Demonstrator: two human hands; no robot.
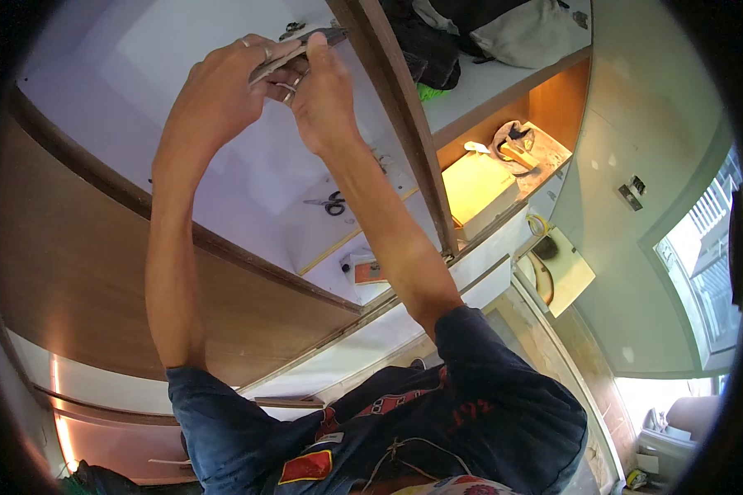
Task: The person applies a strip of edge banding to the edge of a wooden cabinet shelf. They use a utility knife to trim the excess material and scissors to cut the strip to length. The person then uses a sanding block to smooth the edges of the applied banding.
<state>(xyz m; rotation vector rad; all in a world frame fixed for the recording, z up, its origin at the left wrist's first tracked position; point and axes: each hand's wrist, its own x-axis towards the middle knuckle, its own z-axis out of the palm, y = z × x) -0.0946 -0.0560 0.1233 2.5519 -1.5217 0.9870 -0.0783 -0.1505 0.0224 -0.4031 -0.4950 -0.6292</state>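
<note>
**White-lined open cabinet [124, 99], two hands on a thin grey strip**

A pale green wall [615, 280] with a bright window [702, 247] stands to the right, and brown edging [400, 107] frames the cabinet's white interior. Near the top of the view, the left hand [227, 87] and the right hand [324, 95] are raised close together, both clamped on the thin grey strip [277, 66] (a ring shows on a left finger). The strip slants up toward the right, its darker end beside the brown edging; the right thumb presses along it, while some fingertips are hidden behind.

Lower in the cabinet, dark-handled scissors [334, 204] lie well apart from the hands, with an orange-red item [370, 273] beyond a narrow divider [334, 250]. On the right, dark cloth [425, 54] and grey cloth [528, 37] rest on a shelf above a yellow-lit box [479, 191].
</note>
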